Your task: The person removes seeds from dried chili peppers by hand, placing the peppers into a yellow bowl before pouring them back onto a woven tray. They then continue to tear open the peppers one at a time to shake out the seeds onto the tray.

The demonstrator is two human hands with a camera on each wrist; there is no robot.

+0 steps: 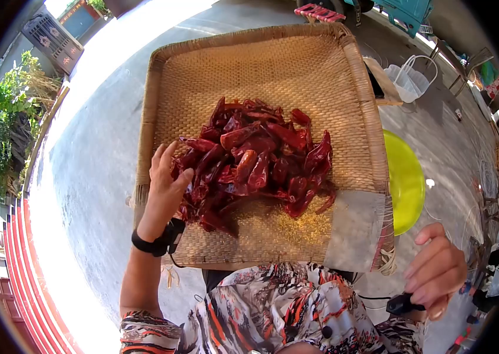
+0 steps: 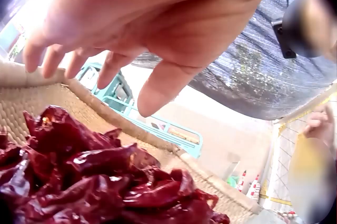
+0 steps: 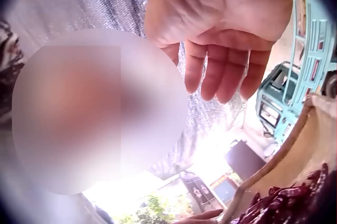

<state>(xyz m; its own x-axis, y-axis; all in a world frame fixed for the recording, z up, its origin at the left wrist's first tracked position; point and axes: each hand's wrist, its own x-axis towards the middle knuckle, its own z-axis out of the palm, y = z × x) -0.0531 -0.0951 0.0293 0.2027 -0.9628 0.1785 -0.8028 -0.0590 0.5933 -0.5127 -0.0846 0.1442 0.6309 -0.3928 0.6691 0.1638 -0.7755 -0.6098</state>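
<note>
A heap of dried red chilies (image 1: 255, 156) lies in the middle of a shallow woven tray (image 1: 220, 62), which sits over the person's lap. My left hand (image 1: 165, 186) hovers at the left side of the heap, fingers loosely spread and holding nothing. In the left wrist view its thumb and fingertips hang over the chilies (image 2: 100, 171). Out past the tray's front right corner is my right hand (image 1: 441, 268), in the air with relaxed, empty fingers. Loose yellow seeds (image 1: 305, 227) are scattered on the weave in front of the heap.
A yellow-green basin (image 1: 404, 183) stands on the ground under the tray's right side. Behind it are a white plastic bag (image 1: 412, 82) and a cardboard piece (image 1: 386, 88). A grey patch (image 1: 353, 230) covers the tray's front right corner. A turquoise vehicle (image 1: 400, 15) is at the back.
</note>
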